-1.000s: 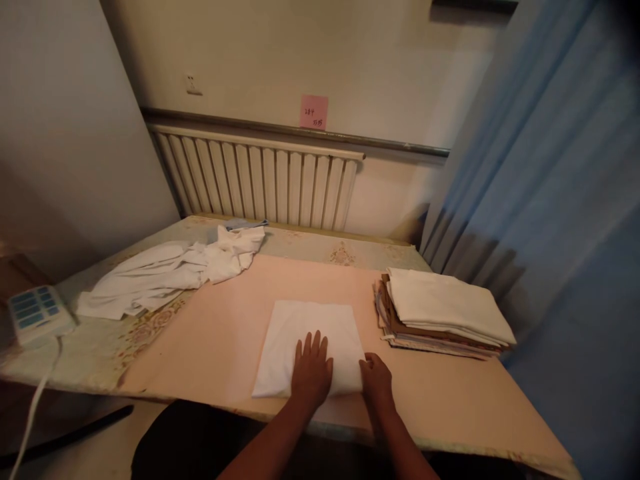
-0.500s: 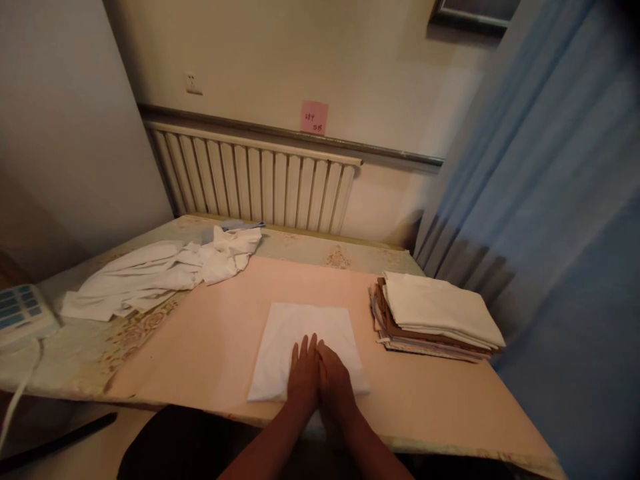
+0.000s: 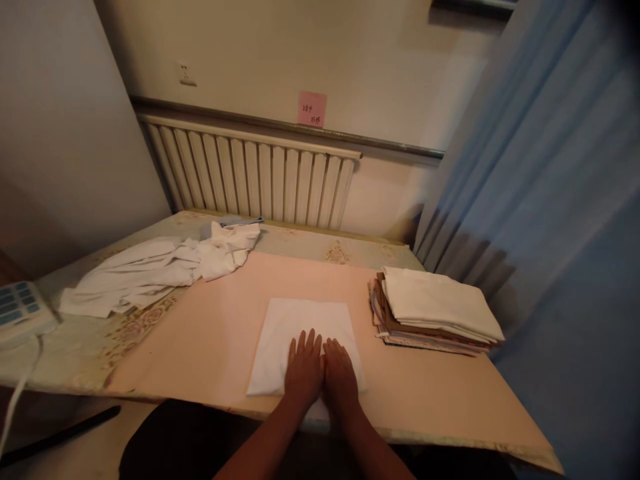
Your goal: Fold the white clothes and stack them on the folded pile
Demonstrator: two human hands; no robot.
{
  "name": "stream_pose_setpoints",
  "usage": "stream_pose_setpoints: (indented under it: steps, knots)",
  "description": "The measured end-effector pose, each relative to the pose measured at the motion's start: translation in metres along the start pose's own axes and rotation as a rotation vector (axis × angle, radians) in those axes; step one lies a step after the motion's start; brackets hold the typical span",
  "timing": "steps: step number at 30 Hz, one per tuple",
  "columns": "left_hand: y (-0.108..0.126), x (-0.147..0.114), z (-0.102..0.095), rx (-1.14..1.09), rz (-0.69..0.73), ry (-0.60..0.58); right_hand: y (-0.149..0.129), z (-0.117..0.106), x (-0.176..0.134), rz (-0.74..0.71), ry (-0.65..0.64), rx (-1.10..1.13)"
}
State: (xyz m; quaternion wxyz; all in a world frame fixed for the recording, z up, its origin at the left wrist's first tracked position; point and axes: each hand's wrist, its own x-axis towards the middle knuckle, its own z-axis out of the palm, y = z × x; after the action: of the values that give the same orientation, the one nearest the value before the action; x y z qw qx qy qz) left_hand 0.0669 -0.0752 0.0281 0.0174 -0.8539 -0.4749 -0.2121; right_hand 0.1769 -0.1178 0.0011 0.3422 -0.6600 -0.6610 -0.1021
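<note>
A white cloth, folded into a flat, nearly square shape, lies near the table's front edge. My left hand rests flat on its lower middle, fingers stretched away from me. Right beside it, my right hand lies palm down on the same cloth, its fingers also extended. The two hands touch or nearly touch along their thumb sides. Neither one grips anything. The cloth's front edge is partly hidden beneath my hands and wrists.
To the right stands a stack of folded cloths, white on top. A crumpled white garment lies at the left, near a white device with blue keys. A pink sheet covers much of the table; a blue curtain hangs at right.
My right hand has turned from tilted against the left hand to flat on the cloth, its fingers now pointing forward. The left hand has barely moved. The view has shifted slightly.
</note>
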Motion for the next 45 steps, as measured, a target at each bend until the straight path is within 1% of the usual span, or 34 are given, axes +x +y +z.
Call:
stream_pose_setpoints:
  steps: [5,8,10,15,20,26,31,34,37,39,42,45]
  knots:
    - [-0.008,-0.006,-0.006,0.023,0.019,0.050,0.002,-0.002,-0.004,-0.081,0.005,-0.101]
    - [-0.015,-0.010,-0.010,0.035,0.030,0.084,0.002,-0.003,-0.005,-0.096,-0.008,-0.139]
    - [-0.018,-0.012,-0.013,0.040,0.020,0.086,0.001,-0.003,-0.005,-0.093,-0.010,-0.150]
    - [-0.029,-0.018,-0.017,0.071,0.013,0.066,0.001,-0.004,-0.006,-0.115,-0.017,-0.185]
    - [-0.045,-0.024,-0.017,0.115,-0.013,0.030,0.001,-0.005,-0.006,-0.137,-0.024,-0.210]
    - [-0.063,-0.029,-0.023,0.131,-0.046,-0.006,-0.003,-0.007,-0.005,-0.121,0.000,-0.186]
    - [-0.073,-0.032,-0.029,0.133,-0.104,-0.032,-0.001,-0.007,-0.006,-0.101,-0.015,-0.187]
    - [-0.075,-0.033,-0.030,0.142,-0.110,-0.036,-0.002,-0.004,-0.002,-0.045,-0.016,-0.172]
    - [-0.075,-0.033,-0.030,0.153,-0.106,-0.043,-0.015,0.001,0.009,0.001,0.004,-0.145]
    - [-0.075,-0.033,-0.031,0.154,-0.111,-0.052,-0.032,0.006,0.017,-0.040,-0.001,-0.109]
    - [-0.075,-0.033,-0.032,0.148,-0.113,-0.085,-0.058,0.015,0.025,-0.153,-0.081,-0.040]
    - [-0.077,-0.033,-0.032,0.145,-0.101,-0.111,-0.069,0.020,0.026,-0.214,-0.171,-0.012]
